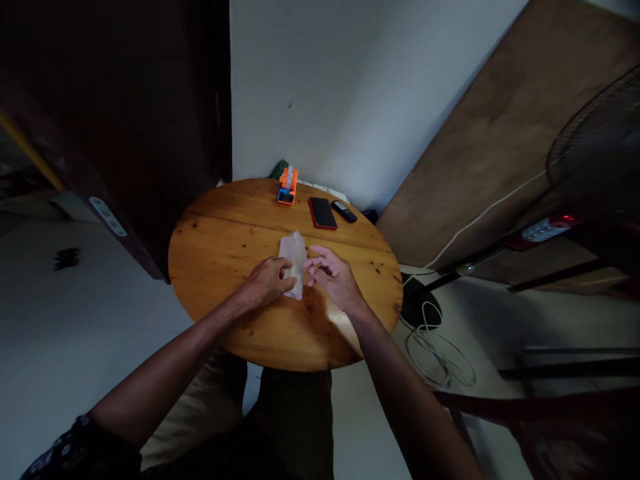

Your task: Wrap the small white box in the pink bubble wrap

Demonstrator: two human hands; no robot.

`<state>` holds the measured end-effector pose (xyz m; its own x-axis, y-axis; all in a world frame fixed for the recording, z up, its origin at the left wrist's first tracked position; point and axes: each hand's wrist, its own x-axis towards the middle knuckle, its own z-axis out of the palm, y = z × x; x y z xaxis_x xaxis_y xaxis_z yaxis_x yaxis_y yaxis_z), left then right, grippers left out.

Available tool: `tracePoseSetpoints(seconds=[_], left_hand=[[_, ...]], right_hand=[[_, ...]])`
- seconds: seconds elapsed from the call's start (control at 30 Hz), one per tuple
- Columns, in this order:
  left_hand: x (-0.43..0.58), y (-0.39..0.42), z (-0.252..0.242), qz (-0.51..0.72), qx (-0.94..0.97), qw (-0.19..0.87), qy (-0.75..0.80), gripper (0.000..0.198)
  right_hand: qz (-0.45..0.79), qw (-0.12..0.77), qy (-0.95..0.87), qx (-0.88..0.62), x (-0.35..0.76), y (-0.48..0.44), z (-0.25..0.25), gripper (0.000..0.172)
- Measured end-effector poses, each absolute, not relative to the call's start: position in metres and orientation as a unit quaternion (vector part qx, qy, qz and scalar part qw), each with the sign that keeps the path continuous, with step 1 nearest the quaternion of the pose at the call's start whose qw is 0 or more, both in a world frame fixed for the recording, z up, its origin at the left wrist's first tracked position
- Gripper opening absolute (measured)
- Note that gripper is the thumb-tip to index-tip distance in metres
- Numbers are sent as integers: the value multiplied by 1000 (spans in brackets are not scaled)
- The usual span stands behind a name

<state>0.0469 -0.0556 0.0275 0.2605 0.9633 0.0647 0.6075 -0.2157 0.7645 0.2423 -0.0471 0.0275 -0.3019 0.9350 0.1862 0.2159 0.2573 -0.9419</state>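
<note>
A whitish, translucent plastic-wrapped packet (pixel 294 252) lies lengthwise on the round wooden table (pixel 215 260). What is inside the wrap cannot be made out. My left hand (pixel 269 279) grips the packet's left side, with its thumb and curled fingers on the wrap. Just right of the packet, my right hand (pixel 334 275) is raised with its fingers loosely bent and apart, holding nothing. Its fingertips come close to the packet's right edge; whether they touch it I cannot tell.
Toward the table's far edge are an orange tape dispenser (pixel 288 185), a dark phone-like slab with a red edge (pixel 323 213) and a small black handset (pixel 344 211). A white wall (pixel 320 87) rises behind. To the right are a fan (pixel 600 133) and a coiled white cable (pixel 440 353).
</note>
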Motion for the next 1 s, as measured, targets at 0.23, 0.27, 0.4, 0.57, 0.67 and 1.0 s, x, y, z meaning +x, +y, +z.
tracePoseSetpoints(seconds=[0.23, 0.27, 0.4, 0.57, 0.67, 1.0], left_hand=[[44, -51, 41, 222, 763, 309, 523, 15], [44, -52, 39, 234, 764, 308, 516, 18], [46, -57, 17, 344, 742, 261, 513, 42], [45, -59, 2, 412, 777, 191, 435, 46], [44, -58, 6, 399, 807, 166, 403, 35], [46, -59, 11, 378, 820, 165, 397, 30]], right_hand=[[288, 395, -752, -442, 240, -36, 9, 47], [272, 388, -766, -435, 240, -36, 8, 47], [225, 364, -796, -427, 238, -38, 8, 45], [197, 354, -807, -431, 239, -38, 5, 46], [198, 357, -805, -429, 239, -36, 2, 46], [292, 420, -701, -496, 248, -25, 7, 35]])
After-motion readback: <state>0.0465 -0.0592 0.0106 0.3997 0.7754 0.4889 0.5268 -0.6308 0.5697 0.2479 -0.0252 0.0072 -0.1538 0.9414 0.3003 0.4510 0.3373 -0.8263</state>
